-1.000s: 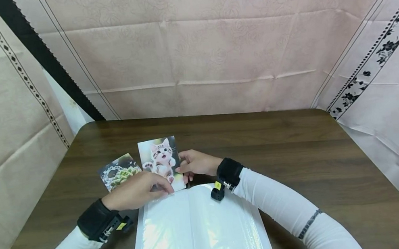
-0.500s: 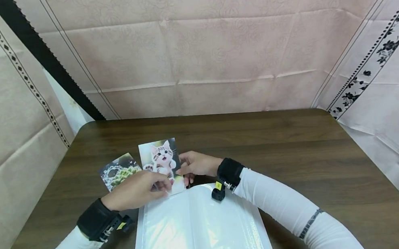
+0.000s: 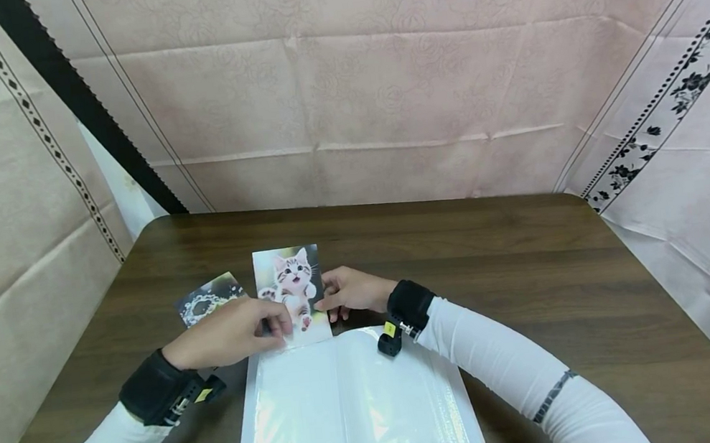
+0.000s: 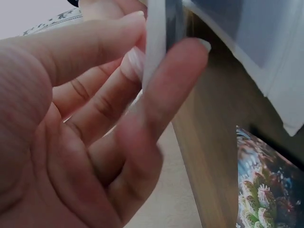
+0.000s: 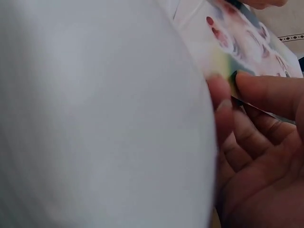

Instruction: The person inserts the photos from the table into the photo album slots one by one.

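A photo print of a kitten (image 3: 294,275) stands tilted at the far edge of an open white photo album (image 3: 294,415), its lower edge right at the top of the left page. My left hand (image 3: 233,329) pinches the print at its lower left; seen by the left wrist camera, thumb and fingers grip the print's edge (image 4: 156,45). On the opposite side, my right hand (image 3: 357,290) holds the right edge between thumb and fingers. A white album page (image 5: 109,118) fills much of the right wrist view and hides part of that hand.
Another photo, of green succulents (image 4: 263,199), lies on the brown wooden table (image 3: 532,304) left of the album, partly covered by my left hand in the head view. Pale patterned cloth (image 3: 381,103) hangs behind the table.
My left hand has shifted left and slightly up along the kitten print, uncovering more of it. The print has moved a little right. My right hand has barely moved.
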`<action>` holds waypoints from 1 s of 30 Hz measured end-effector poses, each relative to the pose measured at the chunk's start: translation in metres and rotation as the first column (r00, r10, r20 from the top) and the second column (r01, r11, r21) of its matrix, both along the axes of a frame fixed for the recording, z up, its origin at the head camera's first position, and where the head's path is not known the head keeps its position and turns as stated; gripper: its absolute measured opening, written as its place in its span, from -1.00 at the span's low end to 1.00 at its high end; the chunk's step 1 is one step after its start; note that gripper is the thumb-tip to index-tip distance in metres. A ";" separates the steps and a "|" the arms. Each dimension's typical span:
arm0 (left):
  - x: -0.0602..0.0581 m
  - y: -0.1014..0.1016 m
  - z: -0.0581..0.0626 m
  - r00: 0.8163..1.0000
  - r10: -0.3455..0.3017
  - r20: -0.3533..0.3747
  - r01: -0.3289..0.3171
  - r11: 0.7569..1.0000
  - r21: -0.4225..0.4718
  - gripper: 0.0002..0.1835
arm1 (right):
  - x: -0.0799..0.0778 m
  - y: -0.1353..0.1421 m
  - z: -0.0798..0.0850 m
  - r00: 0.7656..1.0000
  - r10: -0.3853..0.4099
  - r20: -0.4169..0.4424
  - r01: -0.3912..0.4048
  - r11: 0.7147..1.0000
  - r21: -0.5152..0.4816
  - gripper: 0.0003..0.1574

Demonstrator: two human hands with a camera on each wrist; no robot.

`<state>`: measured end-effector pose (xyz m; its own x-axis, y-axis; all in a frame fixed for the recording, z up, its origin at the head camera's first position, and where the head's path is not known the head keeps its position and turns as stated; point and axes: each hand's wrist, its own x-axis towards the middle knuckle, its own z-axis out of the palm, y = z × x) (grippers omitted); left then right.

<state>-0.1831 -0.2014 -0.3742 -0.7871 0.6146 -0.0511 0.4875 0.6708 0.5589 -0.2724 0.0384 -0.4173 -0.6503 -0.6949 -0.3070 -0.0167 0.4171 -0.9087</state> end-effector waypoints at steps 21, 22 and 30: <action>-0.005 -0.010 0.006 0.997 -0.053 0.057 0.048 0.994 0.097 -0.80 | -0.003 0.005 0.001 0.986 0.059 0.157 -0.038 0.991 -0.132 -0.61; -0.005 -0.010 0.005 0.997 -0.054 0.058 0.048 0.994 0.095 -0.80 | -0.003 0.005 0.001 0.984 0.063 0.168 -0.041 0.990 -0.133 -0.62; -0.005 -0.011 0.005 0.996 -0.058 0.067 0.052 0.995 0.084 -0.81 | -0.002 0.005 0.001 0.990 0.048 0.132 -0.040 0.997 -0.060 -0.70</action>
<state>-0.1885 -0.2121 -0.3694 -0.7484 0.6612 -0.0525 0.4802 0.5948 0.6447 -0.2748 0.0438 -0.4165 -0.5744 -0.7410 -0.3478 0.0892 0.3657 -0.9264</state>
